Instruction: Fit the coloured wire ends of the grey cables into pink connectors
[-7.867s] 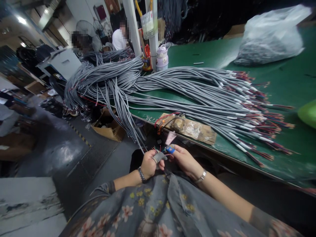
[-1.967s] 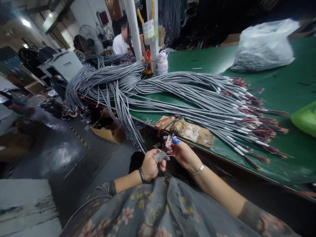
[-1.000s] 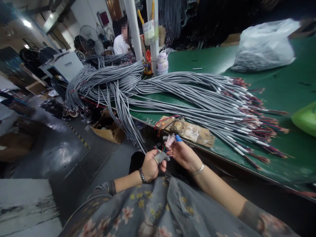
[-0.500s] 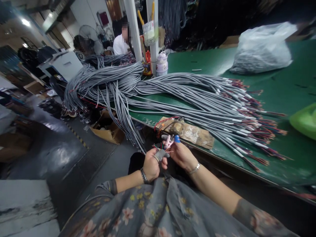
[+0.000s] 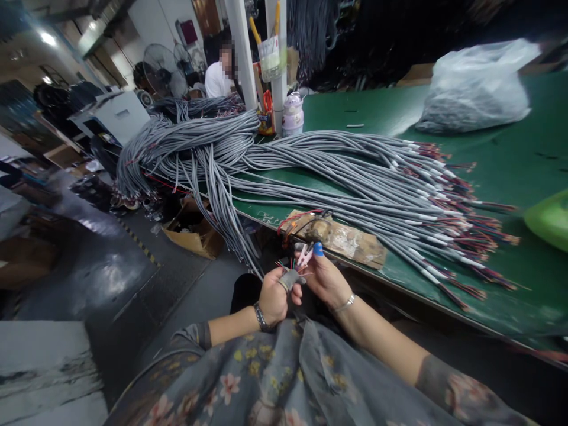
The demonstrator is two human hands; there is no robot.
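Note:
My left hand [image 5: 273, 300] is closed just in front of my body, with a grey covering on a finger or thumb. Thin coloured wires [image 5: 291, 264] stick out of its grip, red and green among them; the cable behind them is hidden by the hand. Close beside it, my right hand [image 5: 327, 281] has a blue cover on one fingertip. It pinches a small pale pink clip-like thing [image 5: 305, 255] against the wires. Whether the pink thing touches the wires is too small to tell.
Grey cables [image 5: 310, 154] with stripped, coloured ends lie across the green table [image 5: 501, 154]. A wooden board [image 5: 355, 242] sits at its edge. Beyond are a plastic bag [image 5: 477, 89], a lilac container [image 5: 293, 112] and a seated person [image 5: 218, 78]. A cardboard box [image 5: 195, 231] is below, left.
The view has shifted very slightly. Both hands keep nearly the same pose, with the wires and the pink clip-like thing still between them.

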